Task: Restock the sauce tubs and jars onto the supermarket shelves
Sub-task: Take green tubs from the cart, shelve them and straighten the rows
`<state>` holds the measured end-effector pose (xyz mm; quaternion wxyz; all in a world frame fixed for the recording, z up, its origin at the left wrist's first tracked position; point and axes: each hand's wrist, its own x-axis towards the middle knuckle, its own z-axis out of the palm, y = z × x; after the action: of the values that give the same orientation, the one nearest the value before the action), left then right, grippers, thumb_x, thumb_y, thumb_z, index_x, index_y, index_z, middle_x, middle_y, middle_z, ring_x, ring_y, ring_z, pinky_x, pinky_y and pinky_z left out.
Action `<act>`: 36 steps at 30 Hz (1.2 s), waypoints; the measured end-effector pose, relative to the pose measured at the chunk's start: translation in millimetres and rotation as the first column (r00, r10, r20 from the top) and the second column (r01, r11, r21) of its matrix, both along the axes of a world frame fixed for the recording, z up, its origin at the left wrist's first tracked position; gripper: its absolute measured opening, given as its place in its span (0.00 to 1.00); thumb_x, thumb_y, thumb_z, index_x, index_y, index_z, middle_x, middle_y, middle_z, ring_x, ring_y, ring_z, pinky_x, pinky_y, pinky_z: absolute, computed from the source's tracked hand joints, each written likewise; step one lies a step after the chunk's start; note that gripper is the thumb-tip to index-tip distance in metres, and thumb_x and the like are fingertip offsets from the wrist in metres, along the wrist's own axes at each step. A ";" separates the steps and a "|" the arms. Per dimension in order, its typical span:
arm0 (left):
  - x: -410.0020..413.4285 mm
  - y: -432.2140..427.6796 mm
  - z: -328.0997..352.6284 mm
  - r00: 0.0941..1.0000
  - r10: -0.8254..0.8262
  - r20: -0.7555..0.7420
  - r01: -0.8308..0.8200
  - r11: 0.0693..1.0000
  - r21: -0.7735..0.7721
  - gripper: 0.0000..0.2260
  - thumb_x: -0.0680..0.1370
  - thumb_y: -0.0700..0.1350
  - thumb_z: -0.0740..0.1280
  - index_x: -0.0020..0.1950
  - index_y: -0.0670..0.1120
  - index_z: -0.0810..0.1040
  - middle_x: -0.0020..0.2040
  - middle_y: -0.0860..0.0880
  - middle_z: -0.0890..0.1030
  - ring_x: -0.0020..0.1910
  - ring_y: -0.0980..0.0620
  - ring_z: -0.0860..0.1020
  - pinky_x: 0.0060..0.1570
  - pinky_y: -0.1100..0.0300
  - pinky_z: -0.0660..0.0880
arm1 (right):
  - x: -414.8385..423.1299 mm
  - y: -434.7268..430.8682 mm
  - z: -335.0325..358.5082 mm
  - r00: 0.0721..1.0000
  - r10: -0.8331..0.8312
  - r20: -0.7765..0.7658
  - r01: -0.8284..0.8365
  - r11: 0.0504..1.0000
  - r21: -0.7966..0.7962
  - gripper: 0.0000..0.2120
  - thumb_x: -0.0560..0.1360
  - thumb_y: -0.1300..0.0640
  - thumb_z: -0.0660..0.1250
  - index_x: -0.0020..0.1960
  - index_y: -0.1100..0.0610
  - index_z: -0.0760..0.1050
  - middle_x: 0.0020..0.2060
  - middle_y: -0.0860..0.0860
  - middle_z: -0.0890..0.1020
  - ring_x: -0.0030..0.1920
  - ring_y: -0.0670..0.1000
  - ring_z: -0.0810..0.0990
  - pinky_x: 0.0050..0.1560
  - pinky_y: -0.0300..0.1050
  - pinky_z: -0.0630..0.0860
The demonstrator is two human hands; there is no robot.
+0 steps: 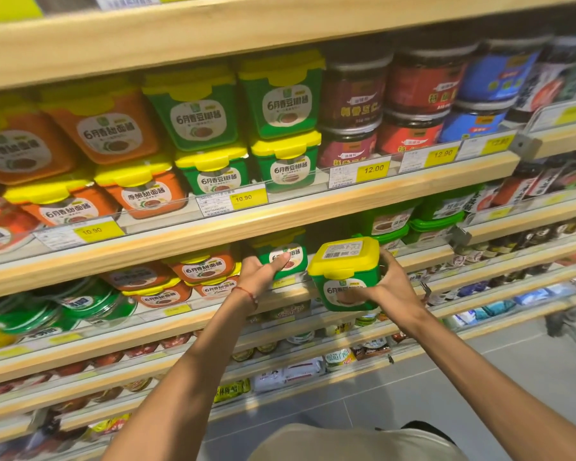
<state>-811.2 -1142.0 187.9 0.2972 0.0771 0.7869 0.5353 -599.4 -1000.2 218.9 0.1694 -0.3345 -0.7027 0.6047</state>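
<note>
- Presently held item: green sauce tub (346, 277) with yellow lid, out in front of the shelf edge and not yet on the board. It is tilted, lid turned up and toward the camera so the barcode sticker shows; printed label faces near.
- Right hand (391, 287): clamped on the green sauce tub, thumb laid across the label front, fingers wrapped round the right and far side. Fingertips on the far side are hidden.
- Left hand (258, 272): resting on the shelved green tub (281, 256), thumb stretched across its label, fingers reaching round its left side and out of sight behind. Whether it grips or merely steadies, cannot tell.
- Destination: lower wooden shelf (167, 271), the gap just right of the shelved green tub and left of a further stack of green-lidded tubs (391, 227). The held tub already hangs right in front of this gap.
- Governing relation: the slot lies far from and slightly above the held tub. Judged next move: level the tub so its lid faces up, then push it away from the body, over the clear price rail (290, 282), into the gap. The right hand is the nearer hand and carries it.
- Neighbours, left: orange tubs (202, 266) of the same make, stacked two high.
- Upper shelf (280, 217): rows of orange and green tubs, dark jars (353, 94) to the right, yellow price tags (245, 197) along the front rail.
- Risk, judged: clipping the rail or the neighbouring tub if the tilt is not corrected first.
</note>
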 end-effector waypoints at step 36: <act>33.3 -5.5 -43.8 0.907 0.341 -0.248 -0.323 0.940 0.110 0.30 0.74 0.48 0.72 0.73 0.41 0.68 0.58 0.41 0.77 0.67 0.36 0.73 0.68 0.41 0.73 | -19.9 -3.6 -19.9 1.000 -0.002 -0.030 0.000 0.997 -0.075 0.41 0.61 0.68 0.83 0.68 0.52 0.70 0.55 0.47 0.82 0.56 0.51 0.83 0.57 0.49 0.82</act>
<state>-778.0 -1147.5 144.1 0.0919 0.0223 0.8028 0.5887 -619.3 -1003.8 199.0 0.1675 -0.3321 -0.6766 0.6355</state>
